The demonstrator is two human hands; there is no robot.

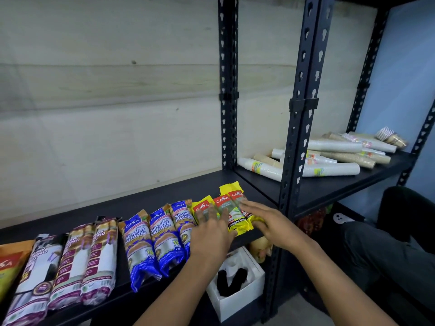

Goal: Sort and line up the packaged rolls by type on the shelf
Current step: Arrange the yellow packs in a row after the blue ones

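Observation:
Packaged rolls lie side by side on a black shelf (164,196). From the left: an orange pack (8,267) at the frame edge, three purple-and-white packs (68,264), three blue "Singlet Handle" packs (155,241), and three yellow packs (229,203) at the right end. My left hand (211,234) rests flat, fingers spread, over the leftmost yellow pack and the last blue one. My right hand (266,220) lies flat with fingers spread on the right yellow packs, its thumb at their right side. Neither hand grips a pack.
A black slotted upright (299,137) stands just right of the yellow packs. The neighbouring shelf (329,184) holds several sleeves of stacked cups (329,170). A white foam box (237,292) sits below. A person's dark-trousered leg (386,243) is at the right.

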